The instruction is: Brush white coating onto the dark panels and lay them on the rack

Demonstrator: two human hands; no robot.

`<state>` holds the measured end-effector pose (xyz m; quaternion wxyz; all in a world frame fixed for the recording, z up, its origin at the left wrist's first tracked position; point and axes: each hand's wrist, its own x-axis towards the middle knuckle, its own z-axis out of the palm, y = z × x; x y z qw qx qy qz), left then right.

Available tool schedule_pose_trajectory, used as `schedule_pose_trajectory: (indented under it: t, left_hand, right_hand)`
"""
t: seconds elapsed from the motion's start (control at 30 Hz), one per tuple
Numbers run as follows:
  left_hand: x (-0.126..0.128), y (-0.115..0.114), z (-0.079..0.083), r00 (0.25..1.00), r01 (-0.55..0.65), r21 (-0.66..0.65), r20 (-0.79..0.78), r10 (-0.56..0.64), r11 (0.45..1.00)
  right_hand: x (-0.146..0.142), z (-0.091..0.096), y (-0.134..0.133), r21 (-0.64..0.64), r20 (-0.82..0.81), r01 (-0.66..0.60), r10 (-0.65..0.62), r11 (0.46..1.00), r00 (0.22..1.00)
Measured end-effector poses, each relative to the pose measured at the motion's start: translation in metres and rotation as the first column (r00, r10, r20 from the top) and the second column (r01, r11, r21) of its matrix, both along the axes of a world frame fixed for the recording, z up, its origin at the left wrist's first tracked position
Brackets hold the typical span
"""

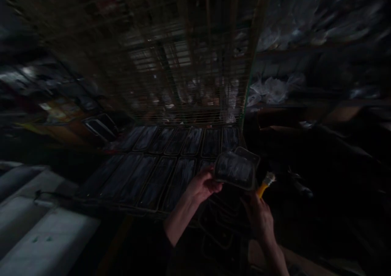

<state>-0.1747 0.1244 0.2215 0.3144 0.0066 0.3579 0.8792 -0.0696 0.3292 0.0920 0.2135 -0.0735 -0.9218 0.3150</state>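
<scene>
My left hand (205, 185) is closed on the left edge of a dark rectangular panel (234, 170) with rounded corners and pale streaks across its face. Behind it, a second rounded corner (249, 155) shows at the upper right; whether it is a separate panel I cannot tell. In my right hand (259, 215) is a paintbrush (264, 187) with a yellow handle, bristles pointing up and right. The right fingers are close to the panel's lower right corner; contact is unclear in the dark. Several similar streaked panels (149, 178) lie in two rows beyond my hands.
A tall wire mesh rack (183, 64) rises behind the rows. Clear plastic bags (275, 90) sit on shelves at the right. Pale white boxes (45, 235) stand at the lower left. Below my hands, more dark rounded panels (218, 231) are faintly visible.
</scene>
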Motion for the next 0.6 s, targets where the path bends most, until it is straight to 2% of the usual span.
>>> schedule_pose_trajectory:
  t: [0.1,0.2,0.33,0.5,0.6]
  left_hand:
    - [-0.021,-0.016,0.018,0.994,0.008,0.108,-0.108,0.004,0.994]
    - [-0.034,-0.048,0.026,0.98,0.022,0.105,-0.201,-0.001,0.994]
    - [-0.041,-0.112,0.015,0.965,0.008,0.061,-0.263,0.008,0.998]
    - [-0.051,-0.195,-0.003,0.958,-0.084,-0.044,-0.278,0.068,0.995]
    - [-0.062,-0.236,-0.004,0.954,-0.159,-0.105,-0.272,0.125,0.982]
  right_hand:
    - [-0.007,-0.006,0.0,0.084,0.039,0.006,-0.009,0.996,0.999]
    - [-0.012,-0.008,0.0,0.115,0.055,0.023,-0.029,0.993,0.998]
    - [-0.013,-0.004,-0.003,0.088,0.122,0.064,-0.074,0.994,0.99]
    - [-0.017,0.001,-0.006,0.037,0.181,0.101,-0.106,0.994,0.978]
    - [-0.021,0.002,-0.009,0.099,0.097,0.171,-0.181,0.98,0.979]
